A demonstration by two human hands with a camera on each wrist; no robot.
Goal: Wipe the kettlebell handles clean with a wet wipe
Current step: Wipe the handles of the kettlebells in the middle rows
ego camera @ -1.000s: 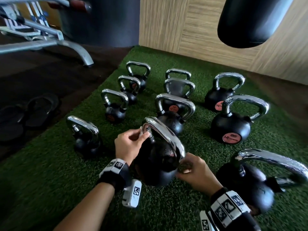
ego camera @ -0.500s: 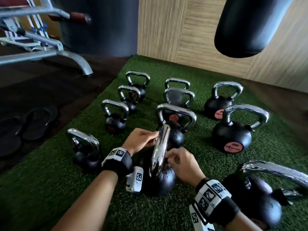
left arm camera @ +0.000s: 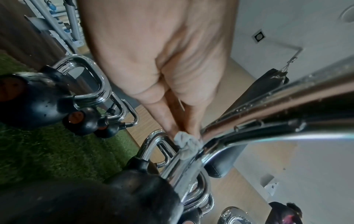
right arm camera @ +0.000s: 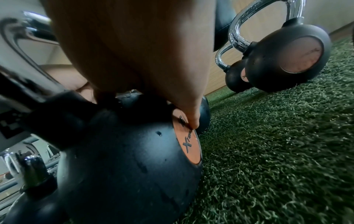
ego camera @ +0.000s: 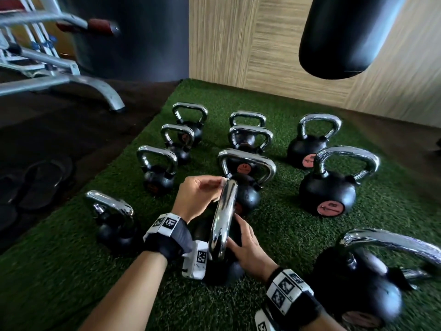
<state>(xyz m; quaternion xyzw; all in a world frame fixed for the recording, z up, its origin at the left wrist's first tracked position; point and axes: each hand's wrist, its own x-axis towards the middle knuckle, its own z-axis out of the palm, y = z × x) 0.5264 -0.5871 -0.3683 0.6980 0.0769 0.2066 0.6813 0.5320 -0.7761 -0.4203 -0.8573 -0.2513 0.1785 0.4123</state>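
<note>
A black kettlebell [ego camera: 222,273] stands on the turf just before me, its chrome handle [ego camera: 223,220] turned edge-on to me. My left hand [ego camera: 219,185] pinches a small crumpled grey-white wet wipe [left arm camera: 186,143] against the far top bend of that handle [left arm camera: 268,115]. My right hand [ego camera: 241,237] lies on the ball to the right of the handle, fingers straight. In the right wrist view a fingertip [right arm camera: 193,122] presses at the rim of the ball's orange label [right arm camera: 188,145]. Water drops bead on the chrome.
Several more chrome-handled kettlebells stand in rows on the green turf [ego camera: 274,235]: a big one at near right [ego camera: 358,295], a small one at left [ego camera: 114,223]. A black punching bag [ego camera: 346,37] hangs above right. A bench frame [ego camera: 71,80] and sandals [ego camera: 40,182] sit on dark floor at left.
The kettlebell has turned so its handle now faces me edge-on. My right hand has left the handle's near end and dropped onto the ball. My left hand stays at the far bend.
</note>
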